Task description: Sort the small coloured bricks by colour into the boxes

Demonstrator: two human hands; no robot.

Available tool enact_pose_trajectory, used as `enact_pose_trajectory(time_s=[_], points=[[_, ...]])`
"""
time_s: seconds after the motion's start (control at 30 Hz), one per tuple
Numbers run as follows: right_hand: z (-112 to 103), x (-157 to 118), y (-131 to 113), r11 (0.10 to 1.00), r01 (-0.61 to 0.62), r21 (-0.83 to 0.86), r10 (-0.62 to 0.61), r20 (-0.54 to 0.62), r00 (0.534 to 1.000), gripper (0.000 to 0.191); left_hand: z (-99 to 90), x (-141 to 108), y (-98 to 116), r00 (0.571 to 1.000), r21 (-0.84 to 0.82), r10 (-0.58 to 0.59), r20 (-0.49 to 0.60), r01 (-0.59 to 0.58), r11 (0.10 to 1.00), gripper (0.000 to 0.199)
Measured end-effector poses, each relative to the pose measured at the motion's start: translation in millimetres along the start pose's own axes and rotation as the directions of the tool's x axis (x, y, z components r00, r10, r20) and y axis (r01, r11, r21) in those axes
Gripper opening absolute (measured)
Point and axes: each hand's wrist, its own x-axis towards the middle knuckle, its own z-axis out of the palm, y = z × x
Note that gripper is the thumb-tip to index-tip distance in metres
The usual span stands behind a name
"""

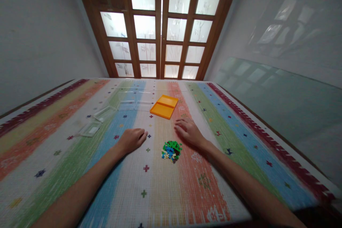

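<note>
My left hand (133, 139) rests on the striped cloth with its fingers curled in and nothing visible in them. To the right of the small pile, my right hand (189, 131) lies on the cloth, fingers extended and slightly bent, holding nothing. Between and a little below the hands is a pile of small green, blue, cream and brown bricks (171, 150). An orange two-section tray (164, 107) sits beyond the hands, close to my right fingertips but apart from them.
Clear plastic cases (133, 105) stand left of the orange tray. Further left lie two smaller clear open containers (91, 129). The striped tablecloth (144, 181) covers the table, with walls at both sides and a paned wooden door (161, 42) behind.
</note>
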Motion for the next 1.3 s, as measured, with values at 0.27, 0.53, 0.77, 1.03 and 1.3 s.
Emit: enact_pose_trajectory(time_s=[0.27, 0.53, 0.77, 1.03, 1.3], points=[[40, 60, -14, 0.965, -0.118, -0.234, 0.139, 0.076, 0.987, 0.029, -3.5, 1, 5, 0.996, -0.018, -0.063, 0.06, 0.065, 0.998, 0.044], [36, 53, -6, 0.957, -0.106, -0.27, 0.145, 0.129, 0.981, 0.025, -1.2, 1, 3, 0.996, 0.009, -0.053, 0.072, 0.053, 0.999, 0.044], [11, 19, 8, 0.962, -0.071, -0.262, 0.107, 0.127, 0.986, 0.018, -1.7, 1, 3, 0.994, 0.041, -0.06, 0.095, 0.057, 0.998, 0.046], [4, -14, 1, 0.963, 0.058, -0.262, -0.038, 0.082, 0.996, 0.02, 0.0, 2, 2, 0.99, 0.046, -0.078, 0.116, 0.073, 0.996, 0.046], [3, -23, 7, 0.96, 0.061, -0.274, -0.049, 0.051, 0.997, 0.025, -6.7, 6, 3, 0.986, 0.067, -0.106, 0.132, 0.098, 0.993, 0.044]])
